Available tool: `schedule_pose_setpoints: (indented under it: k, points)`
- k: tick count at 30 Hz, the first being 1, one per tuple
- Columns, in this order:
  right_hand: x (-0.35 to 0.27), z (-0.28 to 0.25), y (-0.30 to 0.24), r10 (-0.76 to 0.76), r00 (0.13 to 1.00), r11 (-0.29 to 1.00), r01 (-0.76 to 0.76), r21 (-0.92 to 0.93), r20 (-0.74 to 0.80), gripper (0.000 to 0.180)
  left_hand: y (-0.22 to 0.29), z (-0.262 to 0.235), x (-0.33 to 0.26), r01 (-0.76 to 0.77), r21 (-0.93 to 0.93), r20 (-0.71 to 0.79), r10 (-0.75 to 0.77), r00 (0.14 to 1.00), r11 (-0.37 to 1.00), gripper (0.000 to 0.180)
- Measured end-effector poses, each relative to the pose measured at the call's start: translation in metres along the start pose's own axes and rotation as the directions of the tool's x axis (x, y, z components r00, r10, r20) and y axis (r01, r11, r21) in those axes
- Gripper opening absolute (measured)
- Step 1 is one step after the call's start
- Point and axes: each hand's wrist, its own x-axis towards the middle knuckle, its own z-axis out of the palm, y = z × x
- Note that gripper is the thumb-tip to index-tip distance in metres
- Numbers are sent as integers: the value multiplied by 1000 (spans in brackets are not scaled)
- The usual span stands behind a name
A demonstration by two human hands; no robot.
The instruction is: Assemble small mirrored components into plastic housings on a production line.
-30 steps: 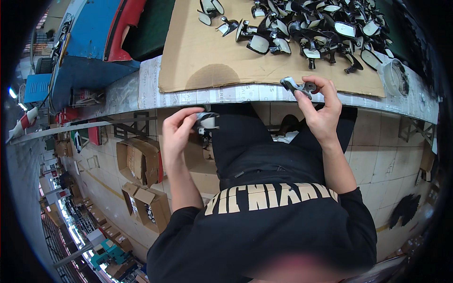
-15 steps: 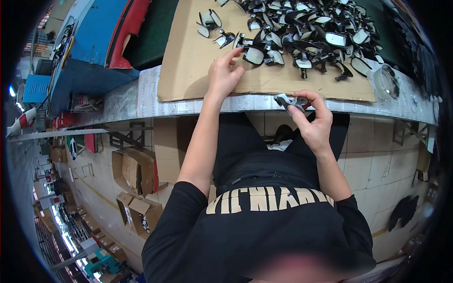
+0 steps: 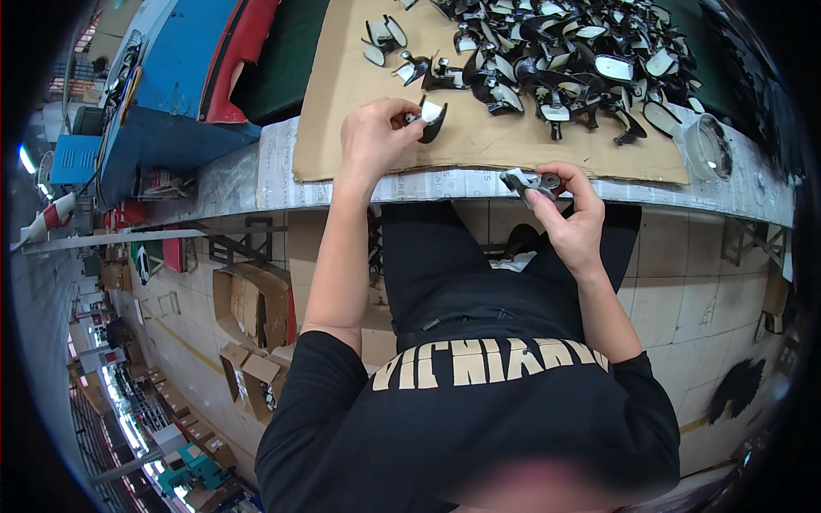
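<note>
The left fingers [image 3: 400,109] are pinching a small black mirror [image 3: 430,117] just above the cardboard [image 3: 479,141], thumb and forefinger closing on its near end. Half a second ago this hand was only reaching up among the loose pieces on the sheet; a second ago it was down at the bench edge holding another piece. So one part has been put down and a fresh one is now being picked up, which I judge to be the start of a new cycle of the same handling.

The mirror is lying with its long axis slanted, running from lower left at the fingers up toward the right; its pale reflecting face is turning toward the camera and slightly left, the dark shell facing away to the right.

The right hand [image 3: 571,224] is staying at the bench edge [image 3: 650,184], its fingers curling around a second small part [image 3: 530,180], grey and black, held at the fingertips just below the cardboard's near edge. Its orientation is too small to read.

Beyond the hands, the pile of black mirrors [image 3: 564,60] is covering the far right of the cardboard, with a few strays [image 3: 382,36] lying apart at the far left. A clear round container [image 3: 708,145] is sitting at the right end.
</note>
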Motion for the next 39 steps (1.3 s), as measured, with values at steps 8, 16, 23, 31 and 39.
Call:
schedule_pose_setpoints:
  k: [8,16,23,31,39]
  points:
    - [1,6,-4,-14,1000,1000,13,28,28,29,-39,51,-29,83,-274,-41,-97,994,958,30]
    - [-1,2,-38,-100,994,984,106,144,-51,30,45,34,-88,-24,-825,-70,-60,996,564,26]
    - [5,11,-53,-462,887,878,460,-130,14,40,73,18,-113,-72,-811,-92,-6,996,580,64]
    - [1,9,-51,-430,899,893,436,-107,80,40,72,8,-116,-99,-721,-91,47,995,686,63]
    - [-6,-9,-59,-322,926,946,306,106,196,41,61,9,-111,-93,-710,-121,9,993,698,59]
